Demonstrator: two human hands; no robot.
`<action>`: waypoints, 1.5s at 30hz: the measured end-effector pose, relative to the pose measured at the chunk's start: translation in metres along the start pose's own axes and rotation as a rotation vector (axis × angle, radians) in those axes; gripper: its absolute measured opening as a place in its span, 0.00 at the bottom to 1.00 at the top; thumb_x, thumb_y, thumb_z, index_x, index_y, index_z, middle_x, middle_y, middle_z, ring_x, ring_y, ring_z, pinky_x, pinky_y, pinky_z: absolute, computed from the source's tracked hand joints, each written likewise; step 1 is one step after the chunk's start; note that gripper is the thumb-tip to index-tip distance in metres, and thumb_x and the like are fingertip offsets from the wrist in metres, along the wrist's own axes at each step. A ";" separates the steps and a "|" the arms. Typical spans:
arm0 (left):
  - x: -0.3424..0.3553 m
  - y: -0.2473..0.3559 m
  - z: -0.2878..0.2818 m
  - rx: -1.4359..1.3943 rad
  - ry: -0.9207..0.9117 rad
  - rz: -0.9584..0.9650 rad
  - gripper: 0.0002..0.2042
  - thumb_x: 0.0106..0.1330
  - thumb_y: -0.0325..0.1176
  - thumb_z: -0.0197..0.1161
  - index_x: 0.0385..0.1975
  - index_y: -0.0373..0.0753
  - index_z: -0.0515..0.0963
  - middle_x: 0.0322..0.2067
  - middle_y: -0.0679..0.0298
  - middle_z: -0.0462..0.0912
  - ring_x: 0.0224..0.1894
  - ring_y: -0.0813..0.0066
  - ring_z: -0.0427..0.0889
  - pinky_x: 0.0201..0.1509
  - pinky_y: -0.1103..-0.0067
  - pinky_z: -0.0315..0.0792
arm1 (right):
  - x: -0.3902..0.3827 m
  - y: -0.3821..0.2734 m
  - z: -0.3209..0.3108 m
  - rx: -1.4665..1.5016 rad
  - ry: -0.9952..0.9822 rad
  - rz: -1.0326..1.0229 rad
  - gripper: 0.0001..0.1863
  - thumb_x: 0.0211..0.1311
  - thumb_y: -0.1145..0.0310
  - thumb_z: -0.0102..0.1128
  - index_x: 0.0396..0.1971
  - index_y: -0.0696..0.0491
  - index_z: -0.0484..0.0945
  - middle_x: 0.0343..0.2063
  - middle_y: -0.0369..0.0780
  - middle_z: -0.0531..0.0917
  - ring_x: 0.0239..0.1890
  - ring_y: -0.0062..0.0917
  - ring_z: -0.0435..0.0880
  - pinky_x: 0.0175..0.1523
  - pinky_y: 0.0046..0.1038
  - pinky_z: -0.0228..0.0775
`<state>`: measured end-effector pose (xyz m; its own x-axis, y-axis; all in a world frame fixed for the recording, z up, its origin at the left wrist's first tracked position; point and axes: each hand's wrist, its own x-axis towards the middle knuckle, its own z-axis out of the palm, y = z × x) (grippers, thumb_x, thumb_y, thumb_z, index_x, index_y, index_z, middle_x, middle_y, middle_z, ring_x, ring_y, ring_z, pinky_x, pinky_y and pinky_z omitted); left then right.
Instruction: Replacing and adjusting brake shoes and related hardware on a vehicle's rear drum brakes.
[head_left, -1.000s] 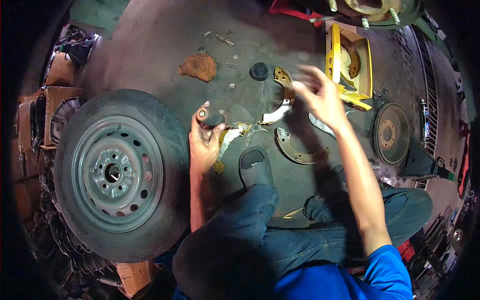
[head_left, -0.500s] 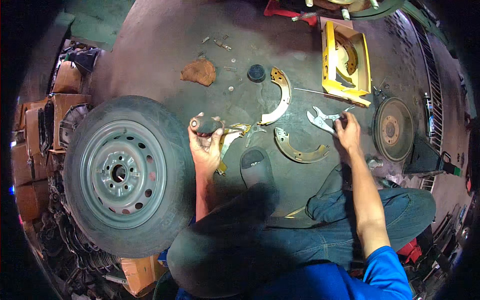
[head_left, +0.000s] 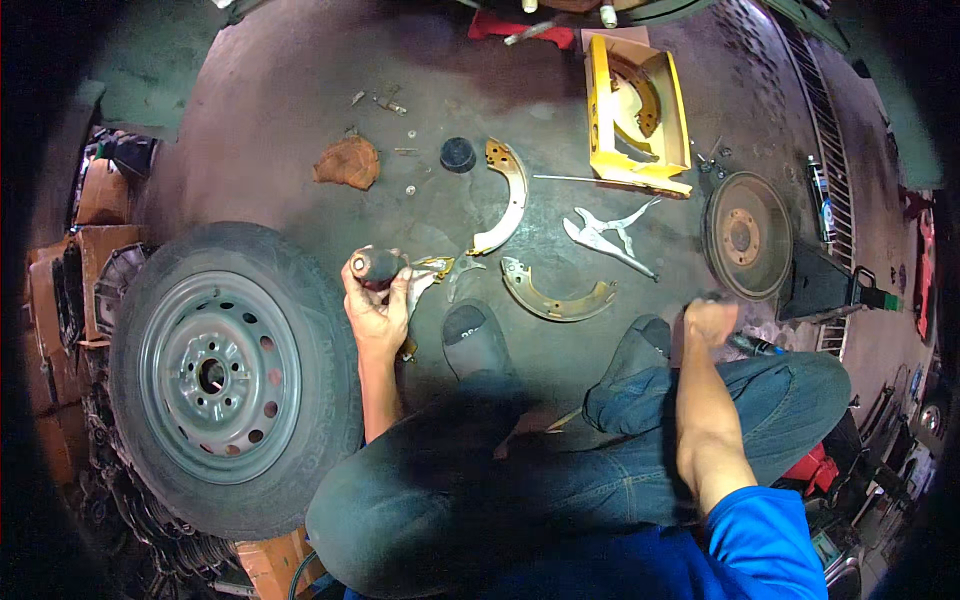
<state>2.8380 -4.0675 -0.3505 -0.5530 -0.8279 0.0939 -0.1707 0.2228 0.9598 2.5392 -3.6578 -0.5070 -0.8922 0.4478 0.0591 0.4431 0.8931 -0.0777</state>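
My left hand (head_left: pixel 375 315) is closed around a dark, rounded tool handle (head_left: pixel 376 266) with a pale round end, like a screwdriver's. A brake shoe (head_left: pixel 425 280) shows beside and below these fingers, partly hidden. My right hand (head_left: pixel 710 322) is curled shut beyond my right foot, smeared by motion; a dark blur at its fingers cannot be made out. Next to it lies a dark cylindrical thing with a blue end (head_left: pixel 755 345). Locking pliers (head_left: pixel 605 238) lie on the floor, jaws open. Two curved brake shoes, one upright (head_left: pixel 512 195) and one lower (head_left: pixel 555 300), lie left of the pliers.
A wheel with tyre (head_left: pixel 215 375) stands at my left. Ahead are a yellow box (head_left: pixel 600 120) holding brake shoes, a thin rod (head_left: pixel 570 178), a black cap (head_left: pixel 457 154), a brown lump (head_left: pixel 347 162) and several small parts. A brake drum (head_left: pixel 745 240) sits at the right.
My right hand has let go of the locking pliers, left them on the floor and moved back toward my right foot. My left hand keeps its hold on the handle. The whole view has shifted.
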 end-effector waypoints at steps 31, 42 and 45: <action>0.002 -0.001 0.004 0.289 -0.078 0.131 0.18 0.56 0.25 0.70 0.46 0.36 0.73 0.35 0.55 0.80 0.37 0.60 0.82 0.46 0.72 0.76 | -0.178 -0.237 -0.329 0.990 -0.432 -1.744 0.20 0.62 0.62 0.67 0.51 0.56 0.79 0.28 0.45 0.84 0.25 0.34 0.83 0.33 0.30 0.75; 0.011 0.003 0.000 0.225 -0.178 0.064 0.11 0.60 0.29 0.65 0.42 0.39 0.76 0.38 0.52 0.81 0.43 0.51 0.82 0.44 0.63 0.74 | -0.206 -0.263 -0.349 0.569 -0.365 -2.045 0.22 0.64 0.53 0.61 0.54 0.49 0.77 0.24 0.41 0.81 0.23 0.37 0.84 0.26 0.34 0.76; 0.012 0.019 -0.008 0.364 -0.140 0.270 0.18 0.58 0.30 0.66 0.48 0.41 0.71 0.42 0.53 0.78 0.42 0.47 0.80 0.47 0.64 0.75 | -0.201 -0.269 -0.376 0.795 -0.348 -2.016 0.24 0.60 0.58 0.68 0.54 0.49 0.79 0.23 0.39 0.80 0.22 0.35 0.82 0.25 0.34 0.73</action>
<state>2.8348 -4.0771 -0.3288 -0.7171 -0.6439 0.2669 -0.2664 0.6070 0.7487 2.6325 -3.9722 -0.1234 -0.0003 -0.8983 0.4394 -0.8710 -0.2156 -0.4414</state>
